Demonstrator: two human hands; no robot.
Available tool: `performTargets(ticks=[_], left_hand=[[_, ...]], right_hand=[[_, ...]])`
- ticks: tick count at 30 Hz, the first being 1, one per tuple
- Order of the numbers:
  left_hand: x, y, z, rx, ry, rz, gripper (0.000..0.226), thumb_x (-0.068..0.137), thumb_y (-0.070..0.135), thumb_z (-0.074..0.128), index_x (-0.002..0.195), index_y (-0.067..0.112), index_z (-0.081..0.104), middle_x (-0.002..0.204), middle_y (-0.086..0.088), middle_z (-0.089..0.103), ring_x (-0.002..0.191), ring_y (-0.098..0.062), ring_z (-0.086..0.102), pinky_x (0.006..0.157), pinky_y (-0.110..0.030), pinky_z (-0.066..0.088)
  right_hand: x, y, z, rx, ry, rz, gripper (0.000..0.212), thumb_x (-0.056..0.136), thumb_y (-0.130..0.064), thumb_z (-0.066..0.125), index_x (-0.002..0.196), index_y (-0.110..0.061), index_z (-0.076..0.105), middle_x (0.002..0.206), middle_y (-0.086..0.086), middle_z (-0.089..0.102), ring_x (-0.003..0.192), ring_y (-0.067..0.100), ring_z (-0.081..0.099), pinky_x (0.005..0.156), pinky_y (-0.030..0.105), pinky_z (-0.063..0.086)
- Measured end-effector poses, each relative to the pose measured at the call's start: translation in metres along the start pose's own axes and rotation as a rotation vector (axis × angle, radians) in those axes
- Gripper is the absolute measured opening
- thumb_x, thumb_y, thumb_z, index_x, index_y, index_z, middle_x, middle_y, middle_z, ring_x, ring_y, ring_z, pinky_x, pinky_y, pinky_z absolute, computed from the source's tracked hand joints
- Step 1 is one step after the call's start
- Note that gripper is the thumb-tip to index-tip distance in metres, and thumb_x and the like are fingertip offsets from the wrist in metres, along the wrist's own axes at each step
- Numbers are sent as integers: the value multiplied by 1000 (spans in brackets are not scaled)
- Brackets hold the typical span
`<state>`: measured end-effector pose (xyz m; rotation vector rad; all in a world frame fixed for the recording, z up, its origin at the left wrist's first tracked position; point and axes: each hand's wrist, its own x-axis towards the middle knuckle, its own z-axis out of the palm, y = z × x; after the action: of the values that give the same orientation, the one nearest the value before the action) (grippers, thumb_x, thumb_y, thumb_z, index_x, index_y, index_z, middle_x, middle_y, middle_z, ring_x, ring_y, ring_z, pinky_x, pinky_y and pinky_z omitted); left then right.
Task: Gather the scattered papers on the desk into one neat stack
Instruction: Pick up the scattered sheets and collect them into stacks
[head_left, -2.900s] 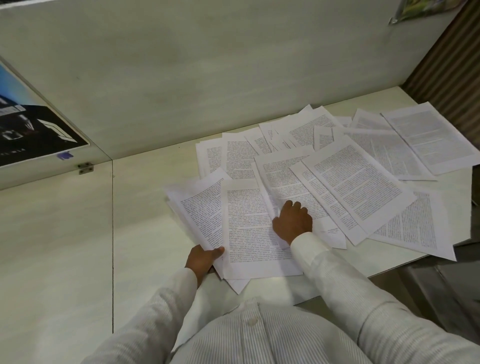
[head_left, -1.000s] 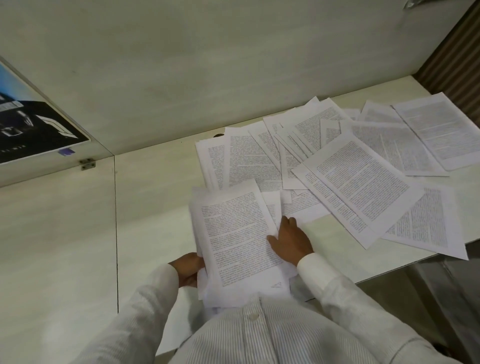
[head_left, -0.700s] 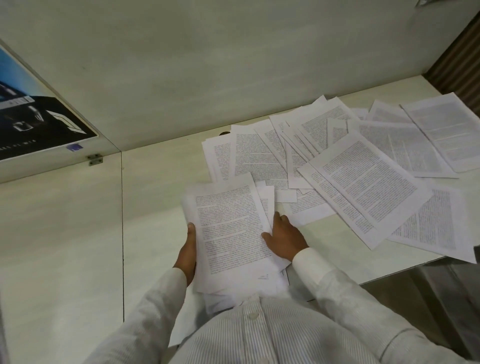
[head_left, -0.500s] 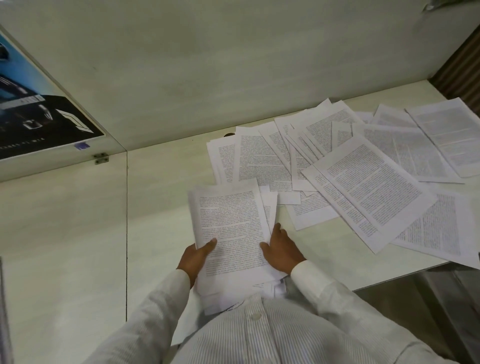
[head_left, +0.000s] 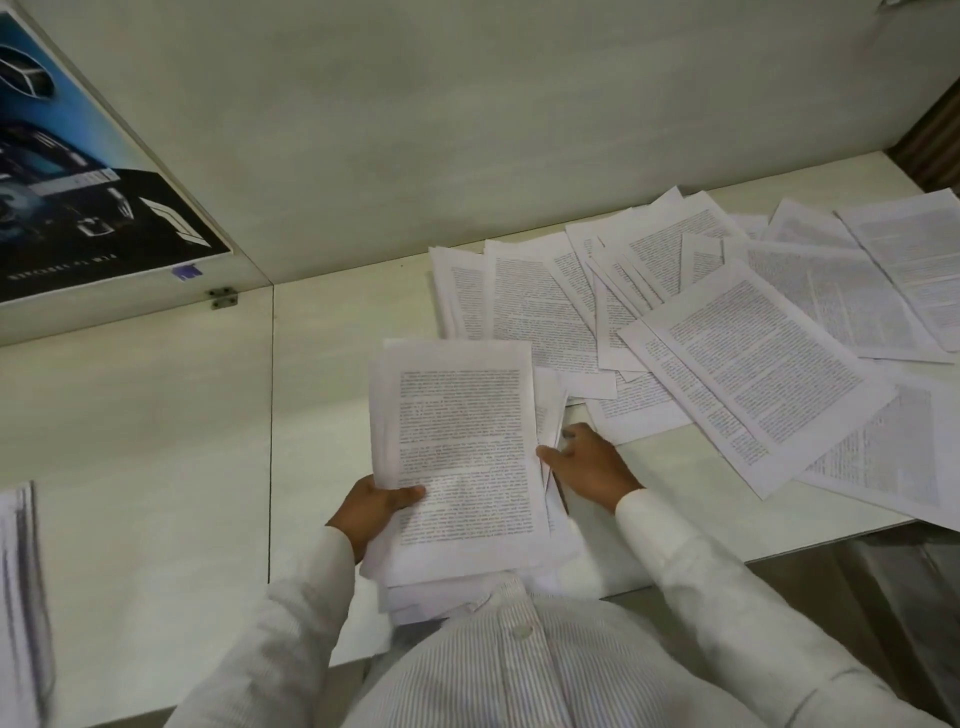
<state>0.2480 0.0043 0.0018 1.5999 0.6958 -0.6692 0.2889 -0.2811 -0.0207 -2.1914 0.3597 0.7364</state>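
A gathered bundle of printed papers (head_left: 462, 452) is held upright-tilted just in front of my chest, over the desk's near edge. My left hand (head_left: 371, 512) grips its lower left edge, thumb on the top sheet. My right hand (head_left: 589, 465) presses against the bundle's right edge, fingers on the sheets that stick out there. Several loose printed sheets (head_left: 753, 358) lie fanned and overlapping across the right half of the pale desk (head_left: 332, 364), reaching the far right edge.
A pale partition wall (head_left: 467, 130) rises behind the desk. A dark poster (head_left: 78, 182) hangs on the left panel above a small metal hinge (head_left: 223, 299). Another blurred paper edge (head_left: 21, 597) shows at the far left. The desk's front edge drops off at lower right.
Both hands drew several sheets from the left of the spread into one bundle, lifted it toward my chest, and squared it. My left thumb has moved onto the top sheet.
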Motion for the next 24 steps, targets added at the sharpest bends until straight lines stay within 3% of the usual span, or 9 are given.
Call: performTargets(ticks=[2, 4, 7, 9, 12, 15, 19, 21, 24], left_hand=[[-3, 3, -10, -10, -16, 5, 30, 82, 13, 77, 111, 15, 68, 107, -4, 73, 95, -22, 70, 73, -29, 55], [-4, 4, -18, -9, -16, 13, 35, 81, 12, 78, 115, 14, 68, 111, -6, 73, 98, -25, 71, 79, -33, 56], [-12, 5, -28, -42, -13, 13, 42, 79, 12, 79, 119, 12, 67, 116, -9, 72, 101, -30, 70, 89, -41, 56], [-22, 4, -35, -101, -65, 3, 45, 77, 10, 79, 120, 11, 66, 117, -10, 72, 102, -30, 71, 87, -39, 57], [-40, 4, -48, -98, -189, 8, 45, 81, 1, 72, 123, 13, 64, 119, -9, 71, 108, -29, 69, 85, -38, 58], [-54, 8, -60, -61, -260, 47, 48, 82, -8, 65, 123, 16, 63, 119, -8, 71, 107, -26, 69, 85, -38, 58], [-58, 16, -71, -97, -222, 135, 40, 87, 6, 66, 126, 16, 63, 120, -7, 71, 109, -27, 69, 94, -42, 55], [-53, 21, -78, -139, -121, 199, 40, 86, 17, 71, 125, 14, 65, 121, -7, 71, 108, -27, 69, 94, -42, 54], [-50, 30, -94, -202, -4, 292, 35, 85, 16, 73, 120, 12, 68, 113, -6, 74, 103, -26, 71, 87, -38, 56]], right_hand=[[3, -8, 6, 109, -70, 3, 55, 89, -53, 63, 129, -16, 53, 120, -5, 63, 108, 19, 62, 89, 33, 51], [1, -17, 14, 209, -136, -28, 46, 91, -49, 64, 126, -20, 54, 116, -10, 60, 110, 17, 61, 92, 32, 51], [-6, -29, 29, 477, -239, -84, 34, 93, -38, 67, 124, -26, 60, 119, -11, 65, 109, 8, 64, 89, 19, 49], [-11, -36, 37, 642, -275, -111, 27, 92, -31, 69, 118, -28, 64, 119, -10, 69, 102, 3, 67, 83, 13, 51], [-12, -43, 45, 721, -342, -151, 26, 89, -26, 72, 116, -25, 68, 119, -5, 72, 108, 10, 69, 95, 25, 52], [-15, -55, 42, 829, -341, -185, 34, 87, -22, 73, 120, -16, 68, 119, 1, 72, 111, 18, 69, 96, 32, 53], [-30, -83, 43, 787, -302, -262, 36, 87, -24, 73, 122, -18, 67, 121, -2, 71, 111, 11, 68, 95, 23, 51], [-39, -98, 48, 736, -287, -295, 39, 85, -31, 76, 121, -19, 68, 120, -3, 72, 111, 11, 68, 99, 27, 50], [-53, -120, 55, 748, -205, -320, 49, 79, -38, 81, 121, -18, 68, 116, -3, 74, 109, 12, 69, 102, 34, 50]])
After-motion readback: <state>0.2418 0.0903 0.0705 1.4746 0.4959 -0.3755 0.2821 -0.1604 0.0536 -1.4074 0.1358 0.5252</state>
